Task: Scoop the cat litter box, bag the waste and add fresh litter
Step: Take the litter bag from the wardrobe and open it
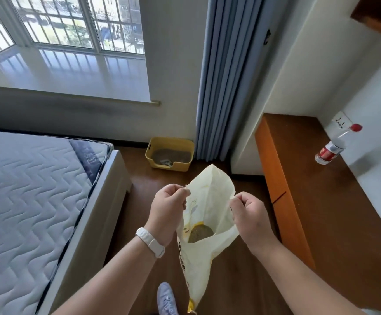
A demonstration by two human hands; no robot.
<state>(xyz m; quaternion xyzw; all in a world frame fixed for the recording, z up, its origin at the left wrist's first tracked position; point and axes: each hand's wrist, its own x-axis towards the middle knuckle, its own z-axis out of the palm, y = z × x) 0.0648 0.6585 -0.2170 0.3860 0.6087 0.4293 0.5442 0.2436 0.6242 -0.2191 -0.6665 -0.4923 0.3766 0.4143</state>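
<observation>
Bedroom, brown wood floor (139,223) between bed and desk: fresh-litter bag held open, well short of the box.
Left hand (168,205) and right hand (248,210) each pinch one side of the mouth of the cream-and-yellow plastic litter bag (207,269) at lower centre, fingers curled on the rim and spreading it. The bag's long axis is vertical, mouth up, with grey granules (199,233) visible deep inside. The yellow rectangular plastic litter box (170,142) sits at frame centre against the wall, beside the blue curtain (225,87). It is up-frame and slightly left of the bag mouth, well apart, long side running left-right. The left hand is the nearer one. My read: carry the bag forward, then tip it. Count: one box, one bag, one pale scoop-like item (165,162) in the box (unclear), one red-capped clear bottle (334,146) on the desk.
</observation>
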